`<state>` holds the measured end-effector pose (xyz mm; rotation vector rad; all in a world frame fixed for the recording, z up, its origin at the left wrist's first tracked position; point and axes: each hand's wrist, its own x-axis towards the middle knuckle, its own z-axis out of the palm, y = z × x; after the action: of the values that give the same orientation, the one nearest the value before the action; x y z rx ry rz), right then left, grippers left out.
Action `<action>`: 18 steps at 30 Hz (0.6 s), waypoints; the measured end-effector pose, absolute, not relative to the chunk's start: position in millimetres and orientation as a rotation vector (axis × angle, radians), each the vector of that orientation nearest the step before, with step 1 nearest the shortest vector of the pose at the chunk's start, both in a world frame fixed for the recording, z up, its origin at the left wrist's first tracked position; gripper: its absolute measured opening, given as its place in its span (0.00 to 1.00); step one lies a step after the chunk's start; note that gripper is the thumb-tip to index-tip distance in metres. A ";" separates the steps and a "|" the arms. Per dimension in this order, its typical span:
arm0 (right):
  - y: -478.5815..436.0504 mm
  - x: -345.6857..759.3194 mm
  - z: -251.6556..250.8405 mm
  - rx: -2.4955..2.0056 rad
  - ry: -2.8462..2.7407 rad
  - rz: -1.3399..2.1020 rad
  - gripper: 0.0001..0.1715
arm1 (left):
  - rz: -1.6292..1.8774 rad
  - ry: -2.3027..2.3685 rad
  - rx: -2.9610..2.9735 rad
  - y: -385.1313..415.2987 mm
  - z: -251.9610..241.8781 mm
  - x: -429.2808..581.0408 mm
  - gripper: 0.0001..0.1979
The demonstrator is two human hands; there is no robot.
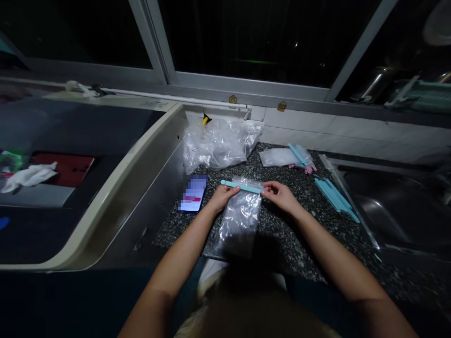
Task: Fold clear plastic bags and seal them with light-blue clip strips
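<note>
A light blue bag sealing clip lies across the upper end of a clear plastic bag on the speckled counter. My left hand grips the clip near its left end, thumb on top. At the clip's right end my right hand is closed, its thumb and fingers pinching the end together with the bag's edge. The bag's top edge sticks out a little beyond the clip, and the rest hangs toward my body. Whether the clip is fully snapped closed cannot be made out.
Several loose blue clips lie right, beside a metal sink. Behind are a flat clear packet with blue and pink pieces and a crumpled plastic bag. A lit phone lies left, near a large appliance.
</note>
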<state>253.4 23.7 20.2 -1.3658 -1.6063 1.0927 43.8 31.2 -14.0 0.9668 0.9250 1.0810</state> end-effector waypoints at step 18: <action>63.6 346.9 31.3 -1.463 -1.399 0.721 0.21 | 0.678 0.887 1.089 63.9 -6.8 87.4 0.16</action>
<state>346.9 63.6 31.3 -1.4627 -1.3991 0.7213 87.4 63.9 -6.8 1.0890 0.8873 0.6777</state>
